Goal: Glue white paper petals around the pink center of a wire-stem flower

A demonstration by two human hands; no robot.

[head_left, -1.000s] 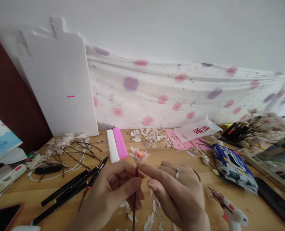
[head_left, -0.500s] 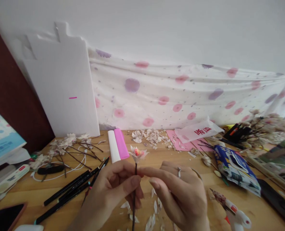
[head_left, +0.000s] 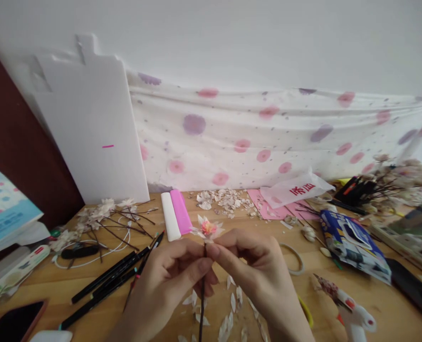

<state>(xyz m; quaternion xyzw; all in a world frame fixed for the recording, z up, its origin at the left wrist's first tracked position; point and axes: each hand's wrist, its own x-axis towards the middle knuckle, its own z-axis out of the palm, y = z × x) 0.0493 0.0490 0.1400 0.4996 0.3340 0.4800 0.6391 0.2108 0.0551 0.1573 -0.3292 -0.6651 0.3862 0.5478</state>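
The flower lies right at the fingertips of both hands, its petals just above and beyond them, on a dark stem that passes between the hands. The right hand is nearer to the bloom: its thumb and forefinger are pinched together at the flower's base, where petals meet stem, though exactly which part lies between them is hidden. The left hand has its thumb and forefinger clamped on the stem just below that, with its other fingers curled behind.

The stem's long axis stands nearly upright, its top leaning slightly toward the right hand; its lower end drops below the fingers and leaves the view. The bloom points up, away from the fingers, its petals spread outward around a pink and orange middle.

On the table beneath the fingers lie loose petals. A glue gun is well apart, right of the right hand. Pens lie left of the left hand, and a pink strip lies beyond its fingers.
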